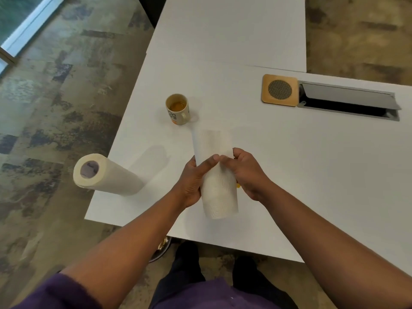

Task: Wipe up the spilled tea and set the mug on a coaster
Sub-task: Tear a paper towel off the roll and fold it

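A cream mug (pixel 178 109) with amber tea in it stands upright on the white table (pixel 312 163), left of centre. A square wooden coaster (pixel 280 90) with a round mesh centre lies at the back right, apart from the mug. Above the table's near part I hold a folded paper towel sheet (pixel 217 175) between both hands. My left hand (pixel 192 181) grips its left side and my right hand (pixel 247 172) grips its right side. A small yellow patch shows by my right palm; the towel and my hands hide the table beneath.
A paper towel roll (pixel 104 175) stands at the table's near left corner. An open cable hatch (pixel 350 101) is set into the table right of the coaster. A second white tabletop (pixel 234 30) adjoins at the back. Patterned floor lies to the left.
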The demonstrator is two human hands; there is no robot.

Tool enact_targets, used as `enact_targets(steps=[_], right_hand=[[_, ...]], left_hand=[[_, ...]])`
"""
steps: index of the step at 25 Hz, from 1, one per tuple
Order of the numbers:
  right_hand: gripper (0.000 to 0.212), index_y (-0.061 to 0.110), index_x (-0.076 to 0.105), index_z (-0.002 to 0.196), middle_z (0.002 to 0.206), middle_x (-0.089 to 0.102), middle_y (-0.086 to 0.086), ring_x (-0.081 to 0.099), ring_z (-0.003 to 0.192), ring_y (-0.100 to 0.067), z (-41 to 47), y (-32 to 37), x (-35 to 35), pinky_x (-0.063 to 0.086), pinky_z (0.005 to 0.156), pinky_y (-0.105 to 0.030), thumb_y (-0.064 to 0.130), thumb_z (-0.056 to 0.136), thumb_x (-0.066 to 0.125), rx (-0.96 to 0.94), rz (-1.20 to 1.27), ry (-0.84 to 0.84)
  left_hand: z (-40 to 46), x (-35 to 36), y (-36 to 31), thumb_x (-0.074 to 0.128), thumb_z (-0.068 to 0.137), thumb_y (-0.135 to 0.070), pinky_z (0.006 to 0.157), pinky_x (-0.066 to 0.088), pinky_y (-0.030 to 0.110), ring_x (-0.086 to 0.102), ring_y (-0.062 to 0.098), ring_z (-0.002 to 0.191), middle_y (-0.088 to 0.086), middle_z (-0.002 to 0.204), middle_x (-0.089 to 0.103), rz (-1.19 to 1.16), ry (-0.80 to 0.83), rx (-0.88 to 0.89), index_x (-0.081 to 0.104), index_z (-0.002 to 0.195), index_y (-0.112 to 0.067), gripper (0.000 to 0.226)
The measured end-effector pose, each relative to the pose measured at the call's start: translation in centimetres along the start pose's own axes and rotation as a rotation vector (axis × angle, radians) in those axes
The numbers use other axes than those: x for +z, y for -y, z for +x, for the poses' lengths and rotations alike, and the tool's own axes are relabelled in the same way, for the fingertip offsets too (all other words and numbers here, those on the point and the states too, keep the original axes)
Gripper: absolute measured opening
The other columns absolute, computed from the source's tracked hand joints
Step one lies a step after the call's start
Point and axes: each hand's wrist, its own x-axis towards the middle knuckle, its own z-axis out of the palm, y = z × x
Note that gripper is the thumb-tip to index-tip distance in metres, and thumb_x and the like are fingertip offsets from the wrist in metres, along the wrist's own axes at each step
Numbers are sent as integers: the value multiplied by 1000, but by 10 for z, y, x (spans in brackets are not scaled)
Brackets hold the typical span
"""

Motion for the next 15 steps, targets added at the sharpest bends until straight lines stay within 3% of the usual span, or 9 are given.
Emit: enact_targets(steps=[2,4,6,10,13,15], right_hand=[[25,4,67,109,97,76,-12,71,80,-15,0,-6,-1,54,55,-27,26,97,66,-24,-95,-44],[36,0,67,104,103,72,-21,68,86,-23,0,-10,-2,58,73,-48,33,91,72,-46,-138,-69],[38,-1,68,96,99,70,-25,65,82,-23,-1,-12,-3,55,75,-47,35,87,76,-54,-142,-86],[34,2,66,81,78,67,-15,59,72,-19,-1,-12,-5,47,68,-39,34,85,77,-73,-157,-96],[64,-9,59,94,98,62,-37,57,70,-31,3,-13,-5,48,66,-46,49,75,77,-104,-179,-98],[72,-11,56,97,103,57,-40,55,70,-30,6,-15,-7,46,65,-46,53,72,76,-125,-195,-102]], left_hand=[[-1,3,1,73,90,-25,88,57,49,66,40,117,21,128,67,12,-44,-1,58,135,-8,50],[-1,4,3,74,89,-21,88,58,46,67,37,116,19,126,69,29,-82,-1,60,133,-6,48],[0,4,5,74,90,-17,90,58,46,68,35,115,18,124,70,45,-103,-2,62,131,-5,44],[-1,6,5,74,88,-16,86,59,42,71,31,109,15,120,73,53,-134,0,64,127,-7,41],[0,6,6,75,87,-17,86,58,43,72,29,108,13,119,74,56,-152,6,65,126,-8,42],[2,6,7,76,85,-18,87,59,43,72,28,106,11,117,75,55,-165,6,66,123,-10,40]])
